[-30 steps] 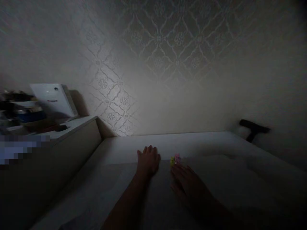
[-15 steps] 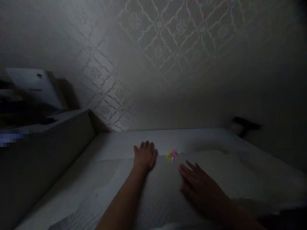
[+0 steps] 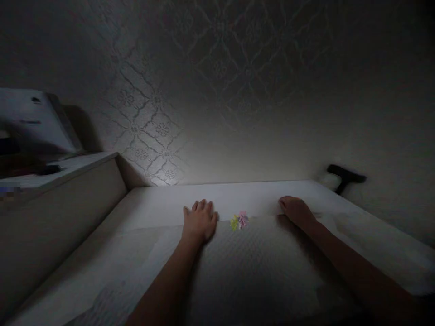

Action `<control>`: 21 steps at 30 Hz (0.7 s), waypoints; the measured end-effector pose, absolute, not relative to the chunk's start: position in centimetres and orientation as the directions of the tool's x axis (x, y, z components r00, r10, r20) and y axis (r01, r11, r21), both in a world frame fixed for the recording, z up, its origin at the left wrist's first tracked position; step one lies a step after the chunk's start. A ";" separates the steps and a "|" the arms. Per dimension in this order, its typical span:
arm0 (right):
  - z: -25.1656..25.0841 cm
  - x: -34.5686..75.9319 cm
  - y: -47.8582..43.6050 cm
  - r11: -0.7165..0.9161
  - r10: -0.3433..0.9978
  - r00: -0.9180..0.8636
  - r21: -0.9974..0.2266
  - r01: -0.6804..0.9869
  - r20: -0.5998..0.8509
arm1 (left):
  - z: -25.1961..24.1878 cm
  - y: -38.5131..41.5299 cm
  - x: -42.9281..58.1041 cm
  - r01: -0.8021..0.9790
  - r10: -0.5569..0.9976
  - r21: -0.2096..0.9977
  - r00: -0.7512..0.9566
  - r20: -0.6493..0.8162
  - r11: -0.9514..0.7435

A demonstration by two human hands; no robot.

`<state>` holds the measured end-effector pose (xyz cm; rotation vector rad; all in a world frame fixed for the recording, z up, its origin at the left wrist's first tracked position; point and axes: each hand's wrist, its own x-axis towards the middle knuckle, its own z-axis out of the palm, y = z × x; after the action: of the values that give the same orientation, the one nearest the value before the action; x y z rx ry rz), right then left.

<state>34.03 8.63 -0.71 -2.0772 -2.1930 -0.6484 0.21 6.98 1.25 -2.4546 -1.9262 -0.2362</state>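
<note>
At far left, shelf [image 3: 68, 165] carries a white box [image 3: 30, 120], contents not visible. Left hand [image 3: 199, 222] lies flat, fingers spread, gripping nothing, on the textured cover [image 3: 251, 271] over the white mattress [image 3: 163, 206]. Small pink-and-yellow trinket [image 3: 239, 221] sits at the cover's far edge, between the hands, touching neither. Right hand [image 3: 297, 210] rests on that edge; can't tell its grip. Far right, black object [image 3: 345, 175] by wall [image 3: 238, 113].

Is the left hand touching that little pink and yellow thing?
Apart. The head view shows bare sheet between the left hand and the pink and yellow thing.
</note>
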 end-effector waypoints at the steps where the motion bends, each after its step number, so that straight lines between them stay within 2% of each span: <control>1: -0.6 34.1 8.8 -0.009 0.948 -0.076 0.263 0.965 0.310 | 1.2 7.0 0.2 0.967 0.965 0.084 0.228 0.126 -0.240; 4: -0.2 33.7 8.5 -0.073 0.961 0.007 0.232 0.970 0.275 | 1.1 7.1 0.2 0.966 0.965 0.089 0.229 0.126 -0.241; 6: -0.1 32.7 7.7 -0.066 0.944 0.010 0.160 0.985 0.330 | 1.2 7.1 0.2 0.967 0.967 0.094 0.225 0.123 -0.237; 8: -0.1 30.9 6.4 0.041 0.898 -0.066 0.067 0.997 0.436 | 1.2 7.0 0.2 0.967 0.967 0.096 0.225 0.118 -0.237; 10: -0.4 28.3 4.5 0.242 0.815 -0.215 0.022 0.970 0.538 | 1.3 7.0 0.3 0.967 0.968 0.098 0.224 0.115 -0.235; 12: -0.7 25.4 2.4 0.469 0.688 -0.396 0.042 0.882 0.608 | 1.4 6.9 0.3 0.967 0.967 0.101 0.224 0.119 -0.236; 14: -0.8 22.8 0.5 0.625 0.577 -0.530 0.081 0.776 0.621 | 1.4 6.9 0.3 0.966 0.967 0.103 0.223 0.127 -0.236; 17: -0.7 20.2 -1.0 0.679 0.542 -0.608 0.124 0.724 0.581 | 1.4 6.8 0.4 0.967 0.968 0.107 0.218 0.126 -0.231; 21: -0.6 19.6 -1.0 0.631 0.617 -0.573 0.096 0.770 0.539 | 1.3 6.9 0.5 0.968 0.967 0.102 0.216 0.133 -0.230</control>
<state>19.57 -1.02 -0.65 -1.0916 -2.3922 -0.4447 0.45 6.87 1.28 -2.4475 -1.9474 -0.2644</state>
